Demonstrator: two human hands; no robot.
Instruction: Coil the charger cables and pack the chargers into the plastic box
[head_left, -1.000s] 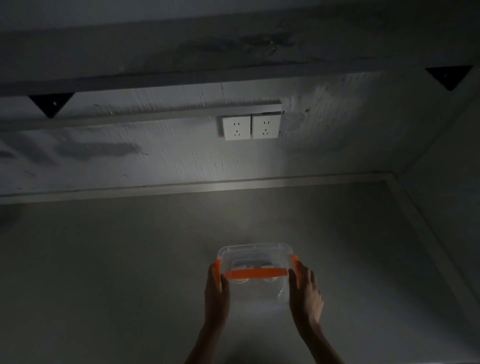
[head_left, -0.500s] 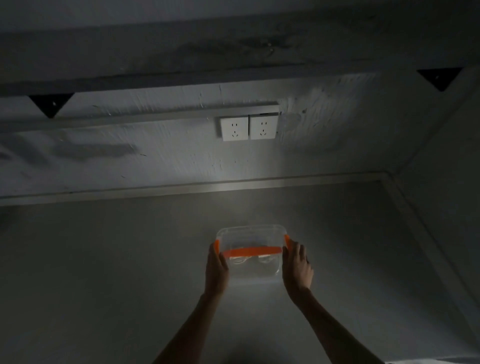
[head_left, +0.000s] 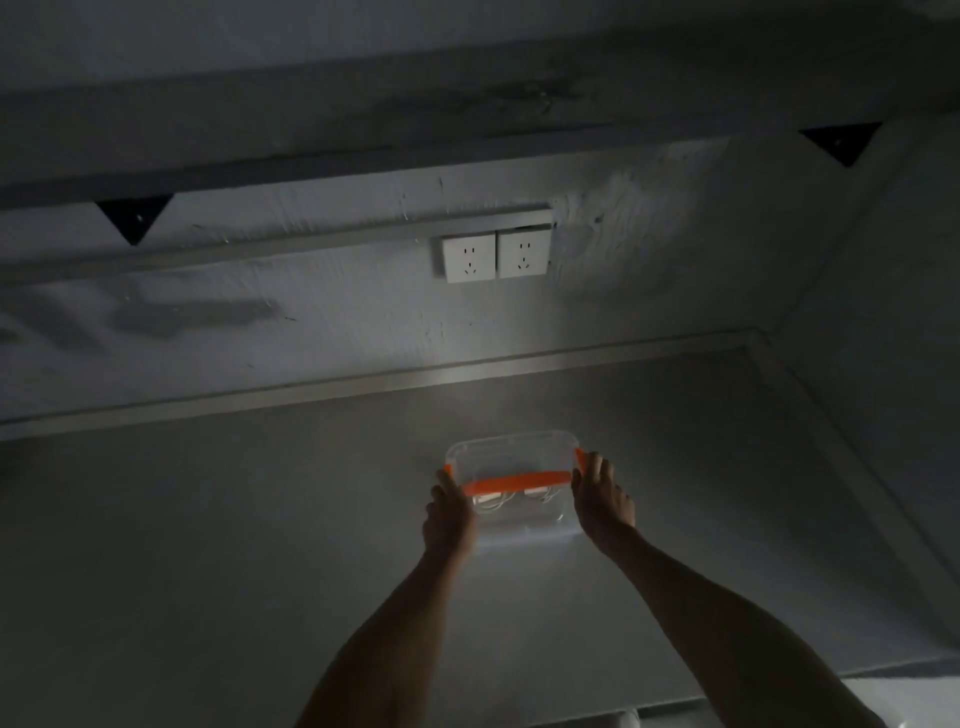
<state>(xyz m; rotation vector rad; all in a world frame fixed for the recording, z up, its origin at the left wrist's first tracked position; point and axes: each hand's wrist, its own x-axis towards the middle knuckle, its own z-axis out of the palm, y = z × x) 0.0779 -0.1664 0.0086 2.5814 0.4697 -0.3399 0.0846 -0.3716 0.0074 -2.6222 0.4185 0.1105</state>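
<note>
1. Head view, overall: a dim scene seen from above. A plain grey table (head_left: 208, 545) fills the lower two thirds of the frame and meets a scuffed grey wall (head_left: 363, 312) across the upper middle.

2. Head view, centre: a clear plastic box (head_left: 511, 457) with orange clip latches (head_left: 517, 482) sits on the table, just right of the frame's middle. Its lid looks to be on. Through the clear side, white chargers (head_left: 511, 500) with looped cables show faintly inside; how neatly they are coiled cannot be told.

3. Head view, hands: two bare forearms reach up from the bottom edge. The left hand (head_left: 449, 514) is curled against the box's left end, fingers wrapped onto it. The right hand (head_left: 602, 501) is curled against the right end, fingertips at the orange side latch. Both have hold of the box between them.

4. Head view, upper middle: two white wall sockets (head_left: 496, 256) sit side by side, nothing plugged in. Black triangular brackets (head_left: 134, 218) appear at upper left and upper right under a shelf.

5. Judgement: packing seems nearly finished, with the box being closed or placed.

6. Risks: a side latch left unclipped could let the lid spring off when lifted. A loose cable loop could catch under the rim. In this poor light, either fault would be easy to miss.
</note>
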